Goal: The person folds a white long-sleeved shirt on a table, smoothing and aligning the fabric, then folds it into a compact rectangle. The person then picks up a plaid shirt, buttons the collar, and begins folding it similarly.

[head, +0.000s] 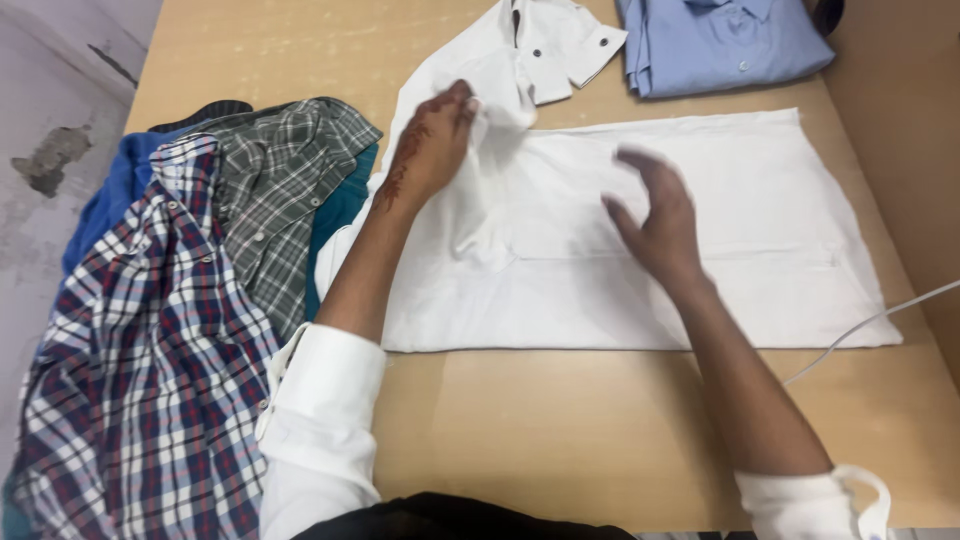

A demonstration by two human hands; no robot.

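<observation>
The white shirt [640, 240] lies flat on the tabletop [560, 430], just below the folded blue shirt [725, 40]. We judge it light, soft and limp; best taken at a sleeve or edge. Our left hand [432, 140] pinches its sleeve fabric; our right hand [655, 215] hovers open over its middle, holding nothing.

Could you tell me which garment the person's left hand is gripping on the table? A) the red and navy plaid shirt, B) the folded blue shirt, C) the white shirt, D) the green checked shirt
C: the left hand bunches a fold of the white shirt spread on the table, while the right hand hovers open above it.
</observation>
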